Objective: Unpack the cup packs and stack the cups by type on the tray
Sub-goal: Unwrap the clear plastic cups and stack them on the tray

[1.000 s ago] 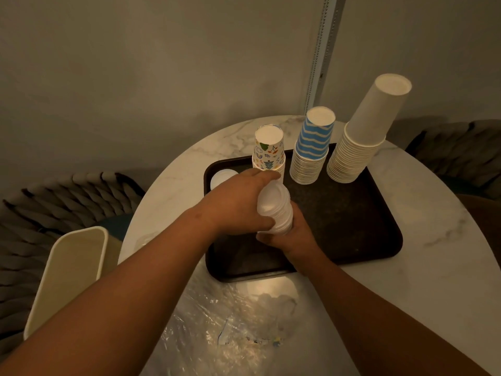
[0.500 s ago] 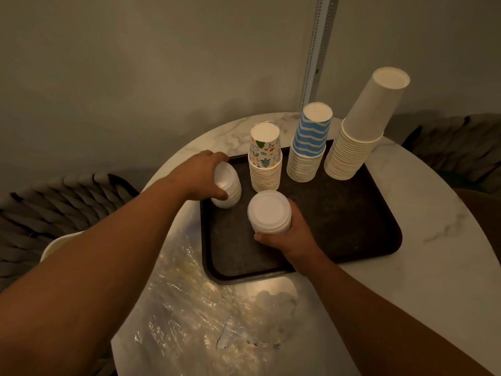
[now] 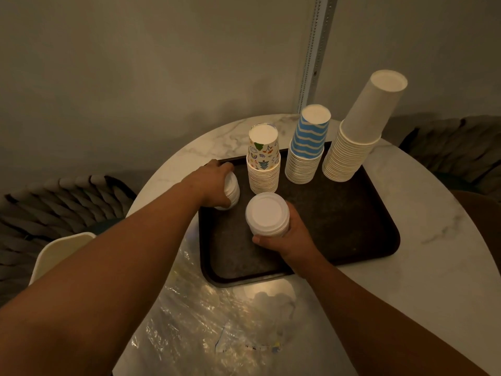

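Cups stand upside down in stacks on a dark rectangular tray that sits on a round marbled desk, seen from the head camera looking down. Along the tray's far edge are three stacks side by side: a patterned stack with colourful drawings, a blue-and-white striped stack to its right, and a tall plain white stack leaning at the far right. The left hand reaches to the tray's far left corner, fingers curled around a short stack of small white cups resting on the tray just beside the patterned stack. The right hand grips a second short stack of white cups from the near side, nearer the tray's middle; whether it rests on the tray or is lifted cannot be told. Crumpled clear plastic wrap lies on the desk in front of the tray. A cream bin stands at the left, beside dark woven chairs.
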Tool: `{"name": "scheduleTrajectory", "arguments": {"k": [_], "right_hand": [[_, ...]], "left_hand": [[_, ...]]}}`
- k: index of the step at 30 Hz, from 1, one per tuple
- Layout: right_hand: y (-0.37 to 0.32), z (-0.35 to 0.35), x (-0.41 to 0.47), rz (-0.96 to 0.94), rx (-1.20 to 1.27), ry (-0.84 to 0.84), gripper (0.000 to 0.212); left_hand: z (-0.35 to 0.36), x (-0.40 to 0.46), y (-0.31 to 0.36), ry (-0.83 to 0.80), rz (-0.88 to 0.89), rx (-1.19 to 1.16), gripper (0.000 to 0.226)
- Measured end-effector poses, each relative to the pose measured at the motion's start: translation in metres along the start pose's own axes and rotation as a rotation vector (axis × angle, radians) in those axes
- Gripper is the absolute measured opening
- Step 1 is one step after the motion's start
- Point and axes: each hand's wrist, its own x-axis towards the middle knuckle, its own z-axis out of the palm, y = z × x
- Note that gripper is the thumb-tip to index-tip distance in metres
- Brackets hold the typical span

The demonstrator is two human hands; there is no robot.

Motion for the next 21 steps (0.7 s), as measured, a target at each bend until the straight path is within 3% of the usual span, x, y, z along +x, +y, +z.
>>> {"name": "scheduleTrajectory", "arguments": {"k": [5,10,13,16,21], "right_hand": [[0.000,0.000,0.000,0.007,-0.003,-0.005,0.092],[-0.005,0.001,-0.004,0.017,0.004,-0.003,0.092],[-0.011,0.000,-0.003,0.027,-0.034,-0.029,0.088],[-0.014,0.001,0.000,0.025,-0.100,-0.031,0.090],[-0.013,0.003,0.003,0.059,-0.209,-0.056,0.094]], "left_hand": [[-0.025,-0.024,0.000,0.010,-0.030,0.013,0.113],[-0.043,-0.074,0.036,0.253,0.147,-0.074,0.063],[-0.023,-0.087,0.068,0.154,0.277,-0.065,0.080],[-0.003,-0.082,0.082,0.066,0.254,-0.031,0.101],[0.005,-0.077,0.083,0.078,0.238,-0.119,0.093]]}}
